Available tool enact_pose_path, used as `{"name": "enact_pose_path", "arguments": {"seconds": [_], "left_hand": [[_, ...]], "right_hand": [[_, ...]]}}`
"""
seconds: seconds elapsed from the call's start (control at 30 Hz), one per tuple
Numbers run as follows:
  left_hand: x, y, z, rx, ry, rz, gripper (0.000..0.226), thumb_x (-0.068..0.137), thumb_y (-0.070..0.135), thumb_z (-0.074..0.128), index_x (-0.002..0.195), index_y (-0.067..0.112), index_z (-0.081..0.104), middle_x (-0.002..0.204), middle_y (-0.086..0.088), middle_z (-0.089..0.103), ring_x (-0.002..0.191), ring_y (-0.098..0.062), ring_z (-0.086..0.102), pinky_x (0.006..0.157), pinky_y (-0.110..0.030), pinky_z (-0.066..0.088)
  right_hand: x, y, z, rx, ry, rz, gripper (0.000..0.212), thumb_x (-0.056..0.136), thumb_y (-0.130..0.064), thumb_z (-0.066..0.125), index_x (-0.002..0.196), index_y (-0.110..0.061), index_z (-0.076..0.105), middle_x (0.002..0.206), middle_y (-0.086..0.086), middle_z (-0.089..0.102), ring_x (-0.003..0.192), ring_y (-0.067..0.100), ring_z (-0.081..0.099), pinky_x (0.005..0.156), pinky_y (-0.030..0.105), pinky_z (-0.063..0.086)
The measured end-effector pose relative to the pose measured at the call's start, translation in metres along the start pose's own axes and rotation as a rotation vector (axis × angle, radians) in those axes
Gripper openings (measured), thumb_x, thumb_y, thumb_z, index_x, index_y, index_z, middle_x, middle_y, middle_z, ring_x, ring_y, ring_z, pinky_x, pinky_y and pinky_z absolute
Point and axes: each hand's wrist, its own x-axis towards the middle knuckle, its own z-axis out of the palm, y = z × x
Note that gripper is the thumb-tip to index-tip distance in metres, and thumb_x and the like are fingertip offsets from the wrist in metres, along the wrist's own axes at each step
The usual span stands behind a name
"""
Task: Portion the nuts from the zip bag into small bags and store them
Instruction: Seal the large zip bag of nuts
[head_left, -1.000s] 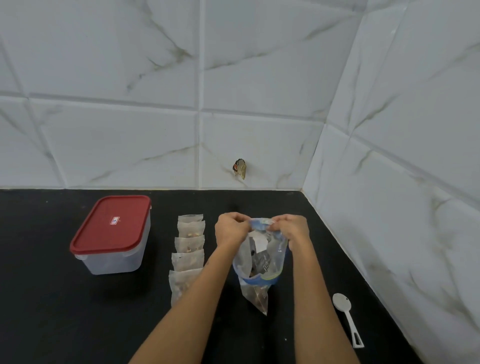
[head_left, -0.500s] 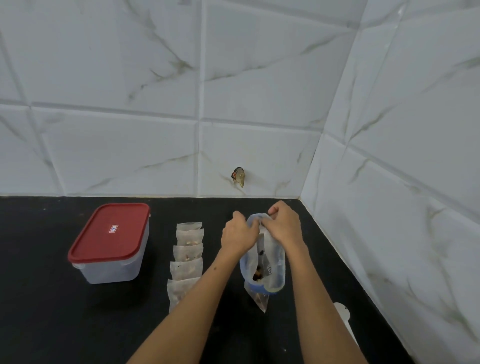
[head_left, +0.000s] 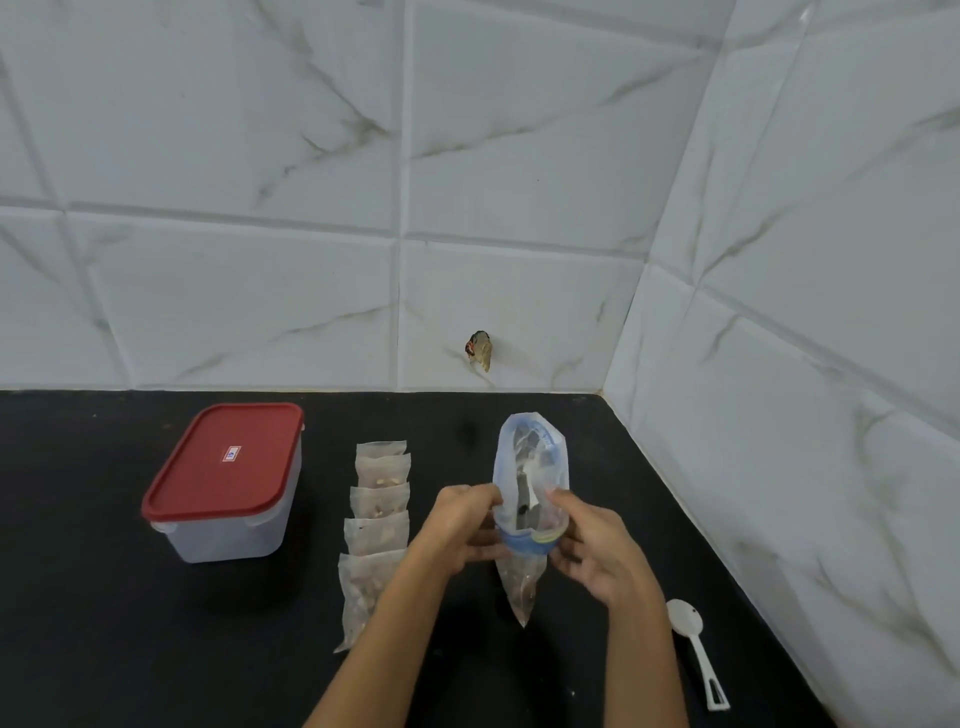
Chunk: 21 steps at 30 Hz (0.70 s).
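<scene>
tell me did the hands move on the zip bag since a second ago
Yes. Both hands, left and right, slid down from the zip bag's top rim to its lower part, nearer the spoon.

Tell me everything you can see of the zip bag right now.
The zip bag is clear, soft plastic with a blue zip band. It is held upright above the black counter, mouth open toward the camera. The left hand and right hand pinch its sides near the band. A small clear bag hangs below. Dark contents show inside, unclear.
</scene>
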Motion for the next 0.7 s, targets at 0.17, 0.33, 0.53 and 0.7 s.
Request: {"name": "enact_pose_path", "arguments": {"seconds": [0.17, 0.33, 0.53, 0.7], "left_hand": [[-0.006, -0.002, -0.011, -0.525, -0.262, -0.153, 0.033, 0.079, 0.003, 0.055, 0.111, -0.005, 0.054, 0.107, -0.024, 0.062, 0.098, -0.037, 0.062, 0.083, -0.05, 0.055], [-0.008, -0.015, -0.016, -0.667, -0.388, -0.129, 0.027, 0.069, -0.009, 0.059, 0.093, -0.006, 0.069, 0.089, -0.023, 0.069, 0.089, -0.031, 0.064, 0.071, -0.044, 0.058], [-0.008, -0.019, -0.007, -0.448, -0.231, -0.21, 0.033, 0.06, 0.017, 0.08, 0.086, 0.004, 0.063, 0.075, -0.009, 0.062, 0.065, -0.017, 0.058, 0.052, -0.026, 0.055], [-0.011, -0.022, 0.0, -0.576, -0.308, -0.173, 0.027, 0.082, 0.021, 0.069, 0.1, 0.003, 0.06, 0.091, -0.016, 0.065, 0.088, -0.029, 0.063, 0.065, -0.047, 0.06]], "right_hand": [[-0.009, 0.005, -0.017, 0.394, -0.178, 0.015, 0.034, 0.077, -0.022, 0.065, 0.106, -0.005, 0.064, 0.097, 0.012, 0.068, 0.096, 0.024, 0.062, 0.08, 0.035, 0.05], [-0.015, 0.007, -0.021, 0.513, -0.275, -0.035, 0.033, 0.073, -0.007, 0.063, 0.106, -0.008, 0.065, 0.097, 0.012, 0.072, 0.099, 0.022, 0.062, 0.081, 0.032, 0.051], [-0.016, 0.019, -0.018, 0.363, -0.131, -0.013, 0.014, 0.082, -0.003, 0.064, 0.096, -0.007, 0.067, 0.08, 0.008, 0.069, 0.073, 0.015, 0.056, 0.067, 0.026, 0.043], [-0.016, 0.021, -0.019, 0.568, -0.17, 0.052, 0.029, 0.077, -0.008, 0.066, 0.106, -0.006, 0.063, 0.097, 0.013, 0.068, 0.087, 0.019, 0.06, 0.07, 0.029, 0.05]]}}
